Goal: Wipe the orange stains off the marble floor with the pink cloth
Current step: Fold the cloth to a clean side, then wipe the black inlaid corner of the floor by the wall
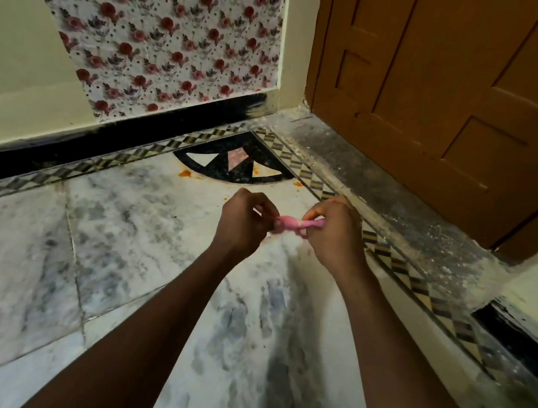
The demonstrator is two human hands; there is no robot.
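Observation:
A small pink cloth is stretched and bunched between my two hands, above the white and grey marble floor. My left hand pinches its left end with curled fingers. My right hand grips its right end. Orange stains lie on the floor just beyond my hands: one left of the black fan-shaped inlay, one on the inlay, one at its right edge.
A floral-papered wall with a black skirting runs along the left. A brown wooden door stands at the right behind a dusty grey threshold. A patterned border strip edges the floor.

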